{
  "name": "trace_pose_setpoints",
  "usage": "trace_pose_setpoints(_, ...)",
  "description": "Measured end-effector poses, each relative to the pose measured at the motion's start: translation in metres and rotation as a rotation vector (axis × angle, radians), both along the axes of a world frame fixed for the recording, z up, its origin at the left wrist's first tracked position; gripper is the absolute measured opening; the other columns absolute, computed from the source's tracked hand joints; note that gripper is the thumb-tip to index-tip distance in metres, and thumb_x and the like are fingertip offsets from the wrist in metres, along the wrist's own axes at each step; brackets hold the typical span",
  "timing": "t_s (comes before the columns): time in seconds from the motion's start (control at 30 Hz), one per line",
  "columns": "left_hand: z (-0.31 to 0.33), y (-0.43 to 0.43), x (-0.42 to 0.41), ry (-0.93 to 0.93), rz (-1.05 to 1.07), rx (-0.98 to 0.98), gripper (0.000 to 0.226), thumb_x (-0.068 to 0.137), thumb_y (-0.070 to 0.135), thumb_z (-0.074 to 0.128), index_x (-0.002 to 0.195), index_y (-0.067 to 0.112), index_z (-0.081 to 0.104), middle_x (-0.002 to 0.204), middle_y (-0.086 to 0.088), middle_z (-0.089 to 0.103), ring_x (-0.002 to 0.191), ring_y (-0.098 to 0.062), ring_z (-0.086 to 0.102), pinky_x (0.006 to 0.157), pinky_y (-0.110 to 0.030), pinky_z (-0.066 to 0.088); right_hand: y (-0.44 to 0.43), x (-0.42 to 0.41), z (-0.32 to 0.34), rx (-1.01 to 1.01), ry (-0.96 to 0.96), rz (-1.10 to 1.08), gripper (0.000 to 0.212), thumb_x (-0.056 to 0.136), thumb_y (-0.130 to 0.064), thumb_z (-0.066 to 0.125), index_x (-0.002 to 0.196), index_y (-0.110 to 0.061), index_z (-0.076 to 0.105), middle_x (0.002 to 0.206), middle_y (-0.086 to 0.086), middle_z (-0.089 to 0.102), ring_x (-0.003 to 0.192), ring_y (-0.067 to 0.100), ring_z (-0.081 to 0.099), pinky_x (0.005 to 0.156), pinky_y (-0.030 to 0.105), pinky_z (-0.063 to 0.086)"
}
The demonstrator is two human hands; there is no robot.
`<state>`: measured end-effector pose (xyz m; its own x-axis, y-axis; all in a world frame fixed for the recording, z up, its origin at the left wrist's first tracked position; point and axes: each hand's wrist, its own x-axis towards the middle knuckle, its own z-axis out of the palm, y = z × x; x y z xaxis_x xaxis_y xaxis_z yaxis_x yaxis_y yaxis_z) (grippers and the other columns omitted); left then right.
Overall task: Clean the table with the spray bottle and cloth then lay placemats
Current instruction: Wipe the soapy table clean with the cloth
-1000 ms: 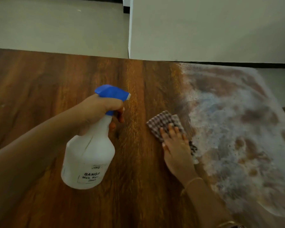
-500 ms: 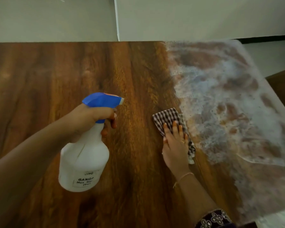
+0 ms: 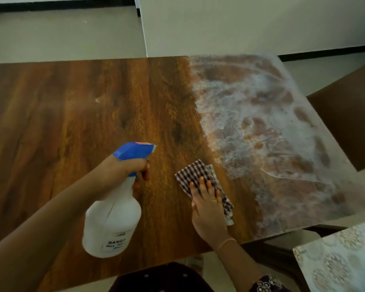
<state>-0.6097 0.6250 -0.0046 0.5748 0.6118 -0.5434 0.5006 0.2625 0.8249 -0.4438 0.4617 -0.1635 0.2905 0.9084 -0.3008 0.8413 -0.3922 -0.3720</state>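
My left hand (image 3: pixel 122 171) grips the neck of a white spray bottle (image 3: pixel 112 224) with a blue trigger head, held above the wooden table (image 3: pixel 61 123), nozzle pointing right. My right hand (image 3: pixel 209 209) lies flat on a brown-and-white checked cloth (image 3: pixel 195 172), pressing it onto the table near the front edge. The right part of the table is covered with a wet, whitish film of spray (image 3: pixel 261 127). A patterned pale sheet (image 3: pixel 341 264), perhaps a placemat, shows at the bottom right.
A dark brown chair or panel (image 3: pixel 350 123) stands beside the table's right edge. A white wall corner (image 3: pixel 219 24) rises behind the table's far edge, with pale floor (image 3: pixel 61 36) to its left.
The view has pulled back and tilted down, showing the table's front edge and the patterned sheet. Both hands keep their grip and stay near the same spot on the table.
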Motion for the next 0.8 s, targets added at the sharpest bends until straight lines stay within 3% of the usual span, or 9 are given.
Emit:
trace_pose_setpoints(0.1, 0.005, -0.029, 0.008, 0.026, -0.02, 0.063, 0.04, 0.051, 0.035, 0.062, 0.072, 0.002, 0.056, 0.059, -0.002, 0.06, 0.047, -0.01, 0.054, 0.05, -0.023, 0.046, -0.023, 0.001, 0.006, 0.002, 0.025, 0.1, 0.069, 0.086, -0.04, -0.005, 0.151, -0.026, 0.012, 0.16, -0.001, -0.001, 0.146, 0.02, -0.007, 0.112, 0.034, -0.012)
trace_pose_setpoints(0.2, 0.008, -0.059, 0.011, 0.051, -0.013, 0.126, 0.026, 0.071, 0.021, 0.059, 0.077, -0.004, 0.057, 0.057, -0.002, 0.057, 0.048, -0.012, 0.053, 0.054, -0.026, 0.046, -0.037, 0.006, 0.012, 0.019, 0.04, 0.11, 0.075, 0.083, -0.048, -0.005, 0.15, -0.025, 0.02, 0.159, 0.0, 0.009, 0.147, 0.02, 0.004, 0.115, 0.035, -0.002)
trace_pose_setpoints(0.3, 0.009, -0.086, 0.009, 0.072, 0.019, 0.132, 0.013, 0.083, 0.008, 0.057, 0.082, -0.005, 0.055, 0.067, -0.011, 0.054, 0.051, -0.014, 0.052, 0.053, -0.025, 0.046, -0.037, 0.009, 0.018, 0.018, 0.049, 0.058, 0.062, 0.095, -0.049, 0.015, 0.15, -0.021, 0.021, 0.159, 0.004, 0.009, 0.145, 0.024, 0.012, 0.116, 0.041, 0.013)
trace_pose_setpoints(0.37, 0.009, -0.103, 0.007, 0.089, 0.025, 0.125, 0.006, 0.085, 0.004, 0.054, 0.081, -0.001, 0.054, 0.069, -0.012, 0.053, 0.051, -0.012, 0.051, 0.052, -0.022, 0.046, -0.035, 0.009, 0.021, -0.032, 0.023, 0.046, 0.063, 0.098, -0.049, 0.028, 0.151, -0.018, 0.013, 0.159, 0.007, 0.0, 0.145, 0.027, 0.006, 0.116, 0.044, 0.012)
trace_pose_setpoints(0.47, 0.005, -0.124, 0.003, 0.107, 0.019, 0.126, 0.007, 0.085, 0.003, 0.055, 0.078, 0.001, 0.054, 0.069, -0.01, 0.053, 0.053, -0.01, 0.05, 0.053, -0.019, 0.045, -0.035, 0.008, 0.024, -0.103, -0.03, 0.058, 0.07, 0.097, -0.051, 0.032, 0.151, -0.016, 0.006, 0.159, 0.009, -0.002, 0.145, 0.03, 0.003, 0.115, 0.048, 0.01)
trace_pose_setpoints(0.57, 0.001, -0.137, -0.003, 0.124, 0.039, 0.141, 0.012, 0.085, 0.003, 0.055, 0.073, 0.005, 0.052, 0.064, -0.003, 0.049, 0.051, -0.006, 0.046, 0.052, -0.016, 0.042, -0.037, 0.006, 0.025, -0.112, -0.104, 0.096, 0.068, 0.097, -0.047, 0.033, 0.151, -0.015, 0.006, 0.159, 0.009, 0.002, 0.144, 0.031, 0.009, 0.114, 0.049, 0.015)
trace_pose_setpoints(0.8, 0.008, -0.132, -0.024, 0.089, 0.085, 0.136, 0.016, 0.084, 0.001, 0.055, 0.068, 0.005, 0.052, 0.056, 0.003, 0.051, 0.052, -0.008, 0.047, 0.057, -0.025, 0.041, -0.034, 0.004, 0.03, -0.131, -0.203, 0.125, 0.059, 0.097, -0.025, 0.031, 0.15, -0.01, 0.01, 0.157, 0.014, 0.012, 0.139, 0.036, 0.021, 0.109, 0.049, 0.026)
